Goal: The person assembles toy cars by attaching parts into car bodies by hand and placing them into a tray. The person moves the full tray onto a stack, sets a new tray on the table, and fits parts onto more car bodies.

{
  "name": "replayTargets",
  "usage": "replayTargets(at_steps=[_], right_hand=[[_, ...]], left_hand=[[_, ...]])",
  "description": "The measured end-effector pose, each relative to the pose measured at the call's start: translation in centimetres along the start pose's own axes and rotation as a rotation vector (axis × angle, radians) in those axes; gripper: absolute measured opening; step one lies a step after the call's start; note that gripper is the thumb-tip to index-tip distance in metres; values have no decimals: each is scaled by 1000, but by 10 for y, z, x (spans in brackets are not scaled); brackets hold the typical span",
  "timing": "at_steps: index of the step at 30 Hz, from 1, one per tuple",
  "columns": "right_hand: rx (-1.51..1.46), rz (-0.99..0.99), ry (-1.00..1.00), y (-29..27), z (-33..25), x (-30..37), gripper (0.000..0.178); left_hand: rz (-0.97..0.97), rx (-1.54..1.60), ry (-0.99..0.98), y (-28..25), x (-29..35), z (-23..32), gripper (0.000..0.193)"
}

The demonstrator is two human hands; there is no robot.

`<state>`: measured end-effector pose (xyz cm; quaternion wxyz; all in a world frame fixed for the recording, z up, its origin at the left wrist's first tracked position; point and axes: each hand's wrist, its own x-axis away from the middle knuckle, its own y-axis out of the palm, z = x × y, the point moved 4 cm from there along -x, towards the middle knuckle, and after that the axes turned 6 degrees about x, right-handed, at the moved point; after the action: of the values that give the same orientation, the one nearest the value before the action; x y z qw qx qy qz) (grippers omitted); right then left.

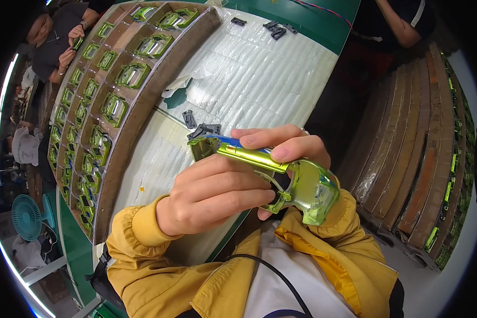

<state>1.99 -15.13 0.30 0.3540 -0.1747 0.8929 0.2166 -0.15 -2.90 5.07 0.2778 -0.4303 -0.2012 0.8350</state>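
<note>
A shiny lime-green plastic housing (pixel 317 186), with an open middle and a curved end, is held up in front of my chest between both hands. My left hand (pixel 214 193) is closed around its near side, with the fingertips at the opening. From above, my right hand (pixel 289 142) grips the long edge, thumb and fingers pressed on it. A blue strip (pixel 229 140) lies along that edge, under the right fingers. Just beyond the housing's left end, small black plastic parts (pixel 205 130) lie on the table. Part of the housing is hidden behind my fingers.
At the left stands a divided cardboard tray (pixel 167 58) filled with similar green housings. White padded sheeting (pixel 259 63) covers the green table, with more black parts (pixel 274 29) at its far end. Stacked cardboard trays (pixel 403 143) stand right. Other people work at far left and far right.
</note>
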Motion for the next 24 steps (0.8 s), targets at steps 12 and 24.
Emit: replayTargets(at_steps=[12, 24], right_hand=[[-40, 47, 170, -3, 1, 0, 77], [-258, 21, 321, -10, 30, 4, 24]], left_hand=[[110, 568, -460, -9, 10, -13, 25], [524, 1615, -779, 8, 19, -26, 60]])
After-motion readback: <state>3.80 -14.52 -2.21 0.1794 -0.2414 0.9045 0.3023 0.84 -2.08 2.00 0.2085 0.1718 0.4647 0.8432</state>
